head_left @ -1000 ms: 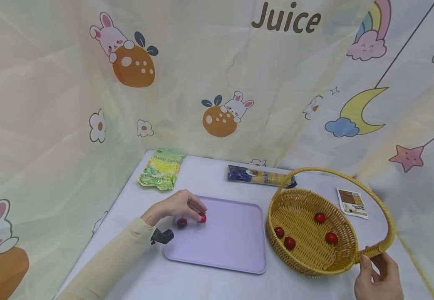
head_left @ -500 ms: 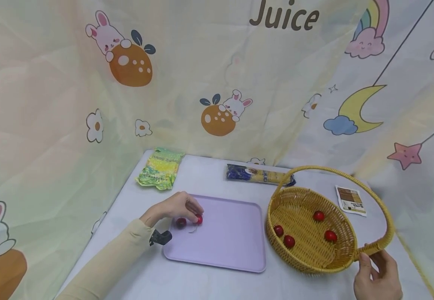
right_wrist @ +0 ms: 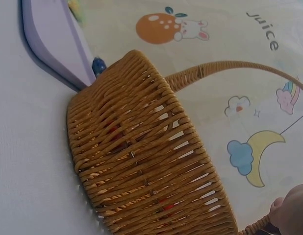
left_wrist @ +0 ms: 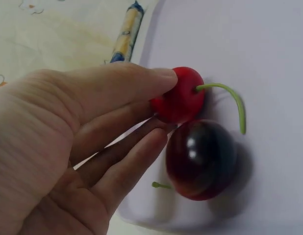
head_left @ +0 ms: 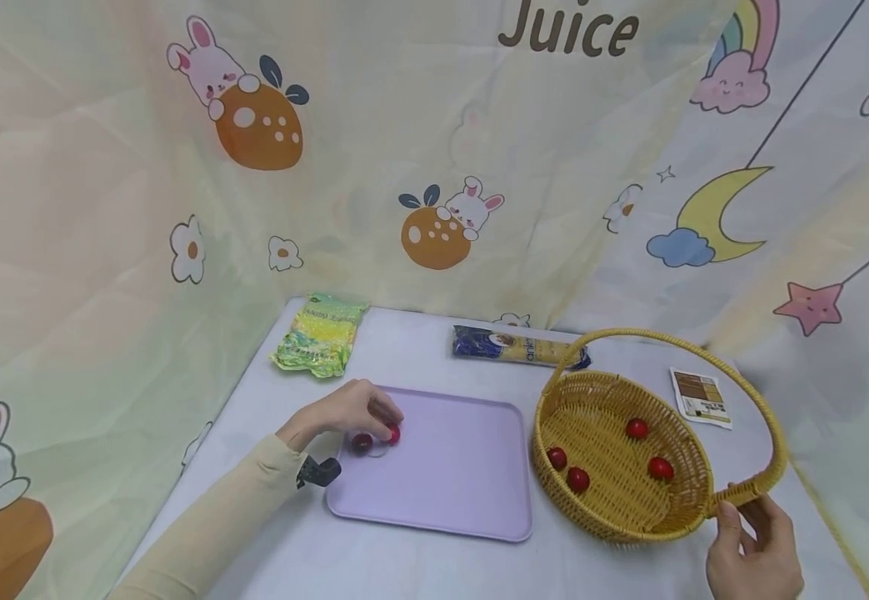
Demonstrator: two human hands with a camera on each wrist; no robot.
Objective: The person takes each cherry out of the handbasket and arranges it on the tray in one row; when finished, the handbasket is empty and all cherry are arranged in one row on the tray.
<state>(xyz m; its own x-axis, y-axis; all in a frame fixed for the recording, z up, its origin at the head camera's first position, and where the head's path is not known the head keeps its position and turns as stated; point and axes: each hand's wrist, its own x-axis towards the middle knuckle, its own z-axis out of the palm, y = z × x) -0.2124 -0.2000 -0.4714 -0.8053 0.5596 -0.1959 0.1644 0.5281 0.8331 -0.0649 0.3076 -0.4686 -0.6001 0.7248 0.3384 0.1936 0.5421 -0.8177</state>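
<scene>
Over the left part of a lilac tray (head_left: 456,475), my left hand (head_left: 359,408) pinches a bright red cherry (left_wrist: 183,95) between thumb and fingers. Its curved green stem points away from the hand in the left wrist view. Right beside it, a darker cherry (left_wrist: 203,159) lies on the tray, near the fingertips. My right hand (head_left: 755,550) grips the base of the handle of a yellow wicker basket (head_left: 621,517), which stands right of the tray. Several red cherries lie inside the basket, one of them a red cherry (head_left: 661,468) near its right side.
A green and yellow packet (head_left: 322,335) lies at the back left of the white table. Behind the tray is a long blue and yellow packet (head_left: 516,346). A small white and brown sachet (head_left: 701,398) lies behind the basket. Printed cloth (head_left: 434,125) hangs around the table.
My left hand has shifted slightly left with the red cherry, bringing it closer to the dark cherry. My right hand keeps its grip on the basket.
</scene>
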